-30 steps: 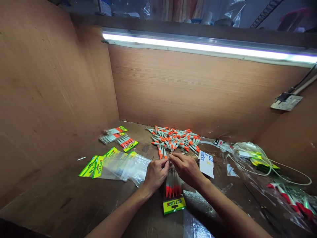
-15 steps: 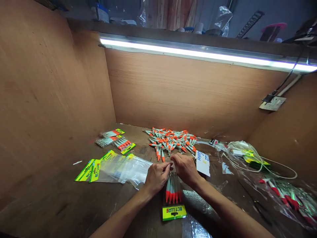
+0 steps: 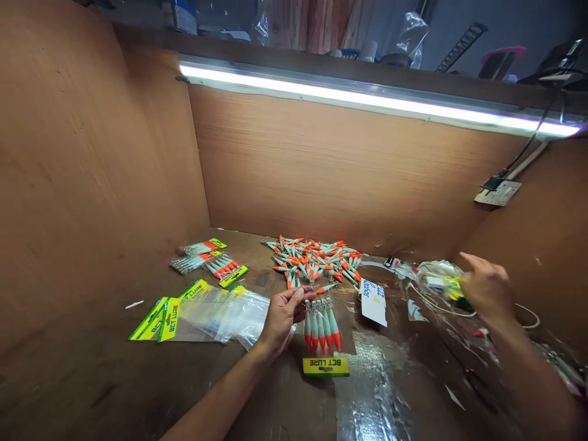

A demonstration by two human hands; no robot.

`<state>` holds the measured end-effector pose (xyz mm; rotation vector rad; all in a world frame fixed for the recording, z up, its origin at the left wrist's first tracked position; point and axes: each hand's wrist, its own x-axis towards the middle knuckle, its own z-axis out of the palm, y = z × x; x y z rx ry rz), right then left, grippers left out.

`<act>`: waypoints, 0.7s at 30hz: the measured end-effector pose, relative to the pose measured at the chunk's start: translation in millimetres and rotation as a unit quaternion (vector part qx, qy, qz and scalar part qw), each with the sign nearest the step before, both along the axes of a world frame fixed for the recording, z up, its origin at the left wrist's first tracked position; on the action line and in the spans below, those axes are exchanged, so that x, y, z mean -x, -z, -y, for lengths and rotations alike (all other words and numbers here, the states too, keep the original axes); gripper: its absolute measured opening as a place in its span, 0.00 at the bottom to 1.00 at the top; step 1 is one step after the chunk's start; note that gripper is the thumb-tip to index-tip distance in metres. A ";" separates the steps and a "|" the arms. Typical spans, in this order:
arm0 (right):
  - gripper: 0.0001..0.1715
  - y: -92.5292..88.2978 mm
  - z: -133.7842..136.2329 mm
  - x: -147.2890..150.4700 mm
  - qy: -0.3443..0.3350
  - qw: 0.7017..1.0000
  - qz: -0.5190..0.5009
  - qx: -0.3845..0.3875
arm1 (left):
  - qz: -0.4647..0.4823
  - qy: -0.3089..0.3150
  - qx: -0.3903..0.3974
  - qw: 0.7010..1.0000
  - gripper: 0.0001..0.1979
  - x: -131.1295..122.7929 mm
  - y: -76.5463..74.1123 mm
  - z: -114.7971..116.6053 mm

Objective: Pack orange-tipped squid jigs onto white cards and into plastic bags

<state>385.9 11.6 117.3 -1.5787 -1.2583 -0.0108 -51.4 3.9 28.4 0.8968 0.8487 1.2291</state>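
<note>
My left hand pinches the open-end edge of a clear packet of fishing lures. Several pale lures with orange-red tips lie side by side in it, hooks towards the hand. The packet's yellow-green header card points towards me, its print upside down. Off to the right, my right hand is in the air, slightly blurred, with a finger stretched out and nothing visible in it. Behind the packet is a pile of loose lures; one single lure lies just beyond my left fingers.
Flat unfilled bags with yellow cards lie left, filled packets behind them. A handwritten white card stands right of the pile. Cable, plastic bags and more lures crowd the right side. A power outlet is on the right wall.
My right hand has left the packet and swung far right. My left hand keeps its pinch; the packet has shifted and tilted slightly. A small white strip now shows on the right.
</note>
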 end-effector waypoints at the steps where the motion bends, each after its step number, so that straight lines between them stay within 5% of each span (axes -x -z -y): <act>1: 0.16 1.4 6.1 6.5 0.001 1.000 0.009 -0.009 | -0.006 0.010 0.008 1.000 0.27 -1.9 0.4 1.3; 2: 0.17 5.1 11.9 19.7 -0.014 1.000 0.016 -0.006 | -0.014 0.020 0.014 1.000 0.27 -4.1 1.3 2.7; 4: 0.17 19.5 21.7 60.9 -0.156 0.985 -0.037 0.058 | -0.031 0.039 0.020 0.999 0.27 -8.7 4.5 5.5; 7: 0.26 50.0 28.4 133.0 -0.358 0.905 -0.120 0.195 | -0.051 0.069 0.020 0.996 0.28 -14.1 10.6 8.6; 9: 0.29 68.0 27.1 169.6 -0.428 0.859 -0.155 0.237 | -0.061 0.087 0.013 0.994 0.28 -16.2 13.4 9.9; 13: 0.21 85.9 17.1 199.1 -0.448 0.844 -0.161 0.246 | -0.059 0.104 0.018 0.993 0.27 -17.0 14.1 10.1; 21: 0.19 93.8 -3.6 202.6 -0.463 0.831 -0.170 0.259 | -0.161 0.081 -0.028 0.983 0.22 -11.8 25.4 -0.7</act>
